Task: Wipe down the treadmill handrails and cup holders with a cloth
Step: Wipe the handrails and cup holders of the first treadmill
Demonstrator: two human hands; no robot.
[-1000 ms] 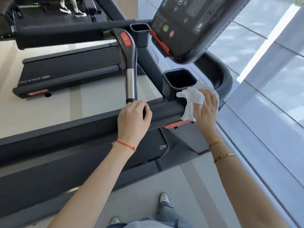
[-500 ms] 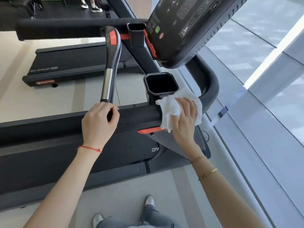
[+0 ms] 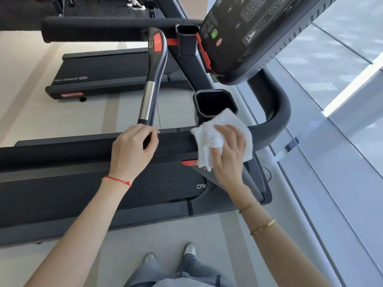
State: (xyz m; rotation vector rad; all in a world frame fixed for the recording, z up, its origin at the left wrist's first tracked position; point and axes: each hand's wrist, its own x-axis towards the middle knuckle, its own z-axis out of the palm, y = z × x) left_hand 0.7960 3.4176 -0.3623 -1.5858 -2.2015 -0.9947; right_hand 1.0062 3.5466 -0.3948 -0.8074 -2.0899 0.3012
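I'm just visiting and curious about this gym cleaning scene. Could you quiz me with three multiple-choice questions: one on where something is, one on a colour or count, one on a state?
1. Where is the white cloth?
A. On the floor
B. Against the black side handrail, below the near black cup holder
C. On the console

2. How many cup holders show?
A. One
B. Two
C. Four

3. What is the left hand doing?
A. Gripping the curved grey grip bar
B. Hanging free
C. Holding a bottle

B: the right hand presses it there.
B: a far cup holder too.
A: fingers curl round its base.
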